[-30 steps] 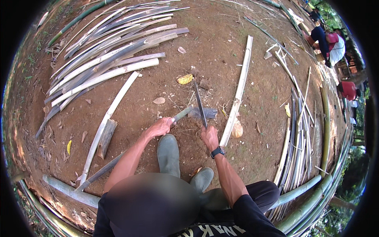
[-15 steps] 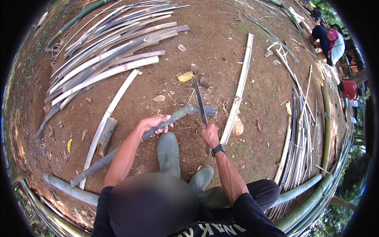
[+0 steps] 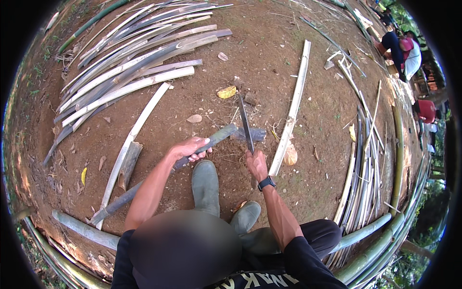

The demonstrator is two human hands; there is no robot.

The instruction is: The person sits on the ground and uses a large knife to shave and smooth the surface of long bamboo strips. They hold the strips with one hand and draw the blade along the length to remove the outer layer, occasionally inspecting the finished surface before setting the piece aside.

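My left hand [image 3: 193, 148] is closed round a dark grey-green bamboo strip [image 3: 220, 136], its thumb on top. The strip slants from the far end beside the blade down to the lower left, passing under my forearm. My right hand [image 3: 256, 164] grips a machete [image 3: 246, 123], whose long dark blade points away from me; the handle is mostly hidden by my fingers. Behind the blade, a short dark piece of bamboo [image 3: 258, 135] lies on the ground close to the strip's end. Whether the blade touches either piece, I cannot tell.
A pile of split bamboo strips [image 3: 144, 62] lies at the far left, another bundle [image 3: 361, 168] at the right. Single strips [image 3: 293, 106] and a short bamboo half [image 3: 129, 166] rest nearby. My boots [image 3: 205, 188] stand below the strip. Another person [image 3: 409, 55] sits far right.
The bamboo strip's far end has risen slightly and now shows a gap from the short dark piece. My right hand and the machete have hardly moved.
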